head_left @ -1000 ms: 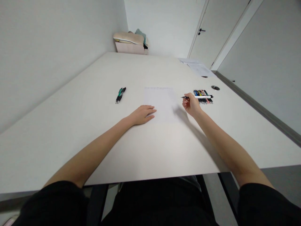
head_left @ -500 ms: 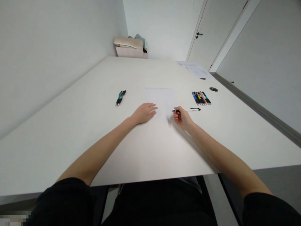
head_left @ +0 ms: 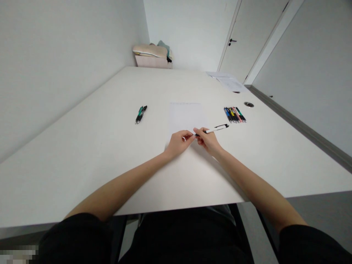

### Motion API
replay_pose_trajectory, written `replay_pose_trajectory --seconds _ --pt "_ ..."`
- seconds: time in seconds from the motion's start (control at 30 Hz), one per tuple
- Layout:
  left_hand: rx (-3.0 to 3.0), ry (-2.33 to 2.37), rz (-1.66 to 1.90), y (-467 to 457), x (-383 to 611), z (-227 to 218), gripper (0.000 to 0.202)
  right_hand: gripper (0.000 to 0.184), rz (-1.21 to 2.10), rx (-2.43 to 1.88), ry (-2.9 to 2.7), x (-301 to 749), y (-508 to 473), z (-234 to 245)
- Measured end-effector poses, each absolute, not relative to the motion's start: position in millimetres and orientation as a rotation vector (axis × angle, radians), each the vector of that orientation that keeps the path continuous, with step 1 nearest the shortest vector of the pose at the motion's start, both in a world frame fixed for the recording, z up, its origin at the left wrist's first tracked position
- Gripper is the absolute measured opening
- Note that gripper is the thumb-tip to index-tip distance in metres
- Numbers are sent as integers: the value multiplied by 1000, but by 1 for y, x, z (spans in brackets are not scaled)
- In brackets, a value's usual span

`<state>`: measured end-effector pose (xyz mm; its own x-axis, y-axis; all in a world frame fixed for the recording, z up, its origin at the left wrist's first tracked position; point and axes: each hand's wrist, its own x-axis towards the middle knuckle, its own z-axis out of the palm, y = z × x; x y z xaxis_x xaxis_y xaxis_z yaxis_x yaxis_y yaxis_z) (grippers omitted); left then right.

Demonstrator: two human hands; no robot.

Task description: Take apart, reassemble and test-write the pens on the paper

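The right hand (head_left: 208, 142) grasps a white-barrelled pen (head_left: 213, 129) with a black grip and black clip, holding it slantwise over the near part of a white sheet of paper (head_left: 187, 113); any lettering on the barrel is too small to make out. The left hand (head_left: 178, 144) meets it at the tip, thumb and fingertips drawn together; whether they pinch the tip or only touch it, I cannot tell. Along the sheet's far edge runs a faint line of writing, too small to read. To the right, on the white table (head_left: 99, 135), a row of pens (head_left: 235, 114) shows blue, yellow, pink and green among black. Left of the sheet lie two pens (head_left: 141, 114), one green and black. Farther off, loose papers (head_left: 228, 80) bear faint, unreadable marks.
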<state>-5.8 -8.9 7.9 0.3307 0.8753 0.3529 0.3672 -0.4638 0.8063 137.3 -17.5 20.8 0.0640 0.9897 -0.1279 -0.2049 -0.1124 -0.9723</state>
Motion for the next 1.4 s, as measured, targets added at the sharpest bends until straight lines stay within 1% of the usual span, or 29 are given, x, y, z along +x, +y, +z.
replay_pose_trajectory --seconds 0.1,0.2,0.37,0.53,0.6,0.73,0.8,0.9,1.03,1.2,1.4 --pt "1926 1090 1069 -11 -6 7 19 45 1294 -1168 -939 139 -15 20" --pt "1859 1083 1065 -12 -4 8 18 44 1296 -984 -791 145 -12 24" --pt "1776 1077 1043 -14 0 9 18 58 1454 -571 -536 158 -15 40" --pt "1696 1041 1001 -15 4 10 16 54 1496 -432 -478 165 -20 47" --pt "1543 1014 964 -15 6 10 14 56 1507 -410 -478 167 -21 48" --pt "933 875 871 -16 8 12 17 58 1504 -353 -455 174 -20 50" --pt "707 801 832 -17 7 13 25 59 1516 -331 -445 177 -20 51" --pt "607 739 791 -17 5 15 32 56 1543 -306 -419 181 -20 51" --pt "618 714 773 -16 5 13 33 53 1522 -321 -406 181 -18 50" --pt "618 707 781 -15 5 11 33 54 1392 -492 -511 181 -16 48" --pt "631 704 780 -15 5 10 33 61 1297 -645 -666 181 -16 49"
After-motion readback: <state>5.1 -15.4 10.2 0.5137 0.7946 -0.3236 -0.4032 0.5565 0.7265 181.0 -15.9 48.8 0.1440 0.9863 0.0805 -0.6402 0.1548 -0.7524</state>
